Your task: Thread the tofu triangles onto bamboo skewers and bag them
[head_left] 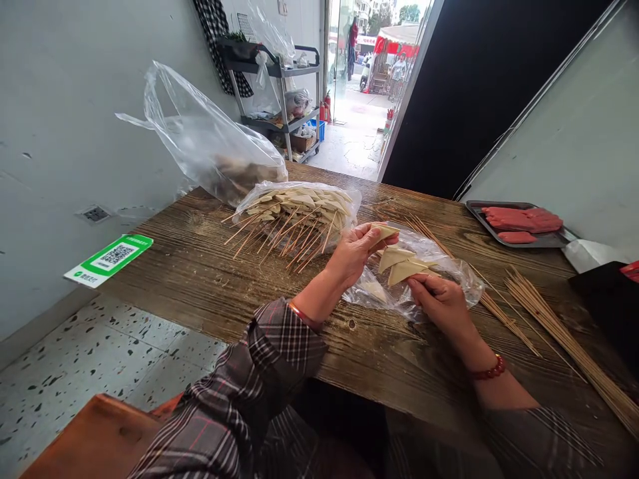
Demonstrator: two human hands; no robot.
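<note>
Pinched in my left hand [360, 247] is a pale folded triangular piece [383, 233], held just above and left of my right hand. My right hand [439, 298] is closed on a skewer, mostly hidden by the fingers, that bears pale triangular pieces [407, 268]. Both hands are over a clear plastic bag [462, 276] lying flat on the wooden table, with another pale piece [373, 290] on it. Left of my hands, a pile of filled skewers [304, 203] rests on a second plastic bag, bare stick ends toward me.
Loose bamboo skewers [549, 313] lie on the right of the table [214, 279]. A black tray [472, 211] of red meat stands at the back right. A bulky plastic bag [214, 143] stands at the back left, near a green QR sign [110, 261].
</note>
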